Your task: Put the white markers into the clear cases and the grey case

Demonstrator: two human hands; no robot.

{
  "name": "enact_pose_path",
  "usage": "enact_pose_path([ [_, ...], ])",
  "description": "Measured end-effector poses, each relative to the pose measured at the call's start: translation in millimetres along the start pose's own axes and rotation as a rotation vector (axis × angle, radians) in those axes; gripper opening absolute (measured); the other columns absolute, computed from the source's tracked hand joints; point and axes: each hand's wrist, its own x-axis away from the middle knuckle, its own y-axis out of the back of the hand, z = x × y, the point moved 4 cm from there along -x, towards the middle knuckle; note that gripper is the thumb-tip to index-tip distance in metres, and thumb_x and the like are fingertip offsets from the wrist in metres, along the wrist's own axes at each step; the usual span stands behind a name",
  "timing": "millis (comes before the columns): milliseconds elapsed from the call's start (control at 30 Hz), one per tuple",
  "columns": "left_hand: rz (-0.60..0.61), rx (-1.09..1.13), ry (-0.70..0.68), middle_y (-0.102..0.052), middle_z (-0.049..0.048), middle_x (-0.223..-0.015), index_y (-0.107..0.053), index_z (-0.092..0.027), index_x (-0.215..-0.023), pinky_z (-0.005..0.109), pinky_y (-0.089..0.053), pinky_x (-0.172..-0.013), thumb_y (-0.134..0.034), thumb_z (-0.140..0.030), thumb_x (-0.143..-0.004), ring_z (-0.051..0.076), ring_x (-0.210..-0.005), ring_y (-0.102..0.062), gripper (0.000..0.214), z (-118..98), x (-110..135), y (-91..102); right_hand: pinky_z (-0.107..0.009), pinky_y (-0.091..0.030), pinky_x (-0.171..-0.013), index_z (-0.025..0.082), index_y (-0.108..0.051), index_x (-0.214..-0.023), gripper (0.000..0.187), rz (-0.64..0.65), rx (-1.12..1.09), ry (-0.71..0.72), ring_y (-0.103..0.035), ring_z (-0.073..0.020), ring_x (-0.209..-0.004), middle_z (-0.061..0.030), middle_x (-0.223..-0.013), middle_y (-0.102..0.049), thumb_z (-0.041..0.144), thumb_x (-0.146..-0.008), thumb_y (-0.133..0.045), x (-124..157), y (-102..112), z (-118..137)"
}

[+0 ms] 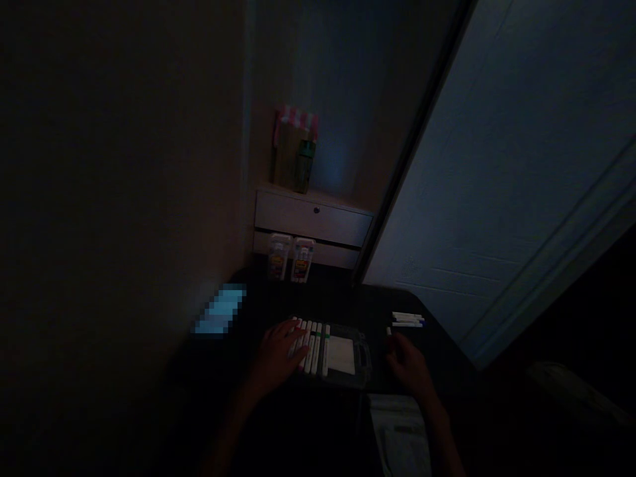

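The scene is very dark. An open clear case [362, 358] lies on a dark table, with a row of white markers [318, 344] in its left half. My left hand [281, 352] rests flat on those markers, fingers stretched out over them. My right hand [408, 364] is to the right of the case, fingers curled around a small white marker [389, 330] whose tip shows above the knuckles. A few loose white markers [407, 320] lie on the table just beyond the right hand.
A small white drawer unit [313, 222] stands at the back against the wall, a pink-topped box [293, 152] on it. Two clear marker packs [291, 260] stand in front of it. A lit screen [221, 311] glows left. White paper [402, 434] lies near me.
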Motion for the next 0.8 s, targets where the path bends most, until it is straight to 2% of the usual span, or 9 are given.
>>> enact_pose_path([
  [167, -0.026, 0.004, -0.017, -0.063, 0.0070, -0.148, -0.071, -0.029, -0.130, 0.050, -0.044, -0.117, -0.062, -0.035, -0.097, 0.028, -0.139, -0.055, 0.035, 0, 1, 0.1, -0.038, -0.053, -0.084, 0.021, -0.064, -0.115, 0.040, -0.096, -0.004, -0.038, -0.068, -0.0253, -0.092, -0.0103, -0.109, -0.070, 0.039, -0.080, -0.055, -3, 2, 1],
  [300, -0.020, 0.002, -0.014, -0.063, 0.0075, -0.148, -0.072, -0.028, -0.129, 0.051, -0.045, -0.116, -0.062, -0.036, -0.097, 0.029, -0.138, -0.056, 0.035, 2, 1, -0.5, -0.038, -0.053, -0.080, 0.019, -0.065, -0.113, 0.045, -0.189, 0.019, -0.151, -0.068, -0.0273, -0.089, -0.0119, -0.102, -0.070, 0.051, -0.082, -0.055, -7, 2, -5],
  [467, -0.006, 0.014, -0.005, -0.062, 0.0082, -0.149, -0.072, -0.027, -0.129, 0.053, -0.044, -0.116, -0.062, -0.036, -0.097, 0.030, -0.139, -0.055, 0.035, 2, 1, -0.3, -0.033, -0.048, -0.063, 0.019, -0.065, -0.128, 0.063, -0.087, 0.023, -0.278, -0.067, -0.0248, -0.066, -0.0013, -0.071, -0.069, 0.057, -0.079, -0.057, -6, -2, -13],
  [600, -0.004, 0.022, 0.008, -0.062, 0.0083, -0.149, -0.072, -0.027, -0.128, 0.052, -0.043, -0.118, -0.063, -0.035, -0.096, 0.030, -0.139, -0.055, 0.034, 1, 0, 0.6, -0.032, -0.046, -0.061, 0.019, -0.068, -0.132, 0.065, -0.010, -0.009, -0.270, -0.068, -0.0238, -0.063, 0.0014, -0.066, -0.068, 0.052, -0.076, -0.057, -5, -2, -14],
  [800, 0.000, 0.028, 0.011, -0.062, 0.0090, -0.149, -0.072, -0.026, -0.128, 0.054, -0.042, -0.118, -0.063, -0.033, -0.097, 0.031, -0.140, -0.054, 0.034, 1, 0, 0.5, -0.033, -0.047, -0.061, 0.012, -0.062, -0.141, 0.078, -0.019, -0.028, -0.304, -0.070, -0.0254, -0.065, -0.0007, -0.066, -0.072, 0.054, -0.075, -0.057, -4, 2, -14],
])
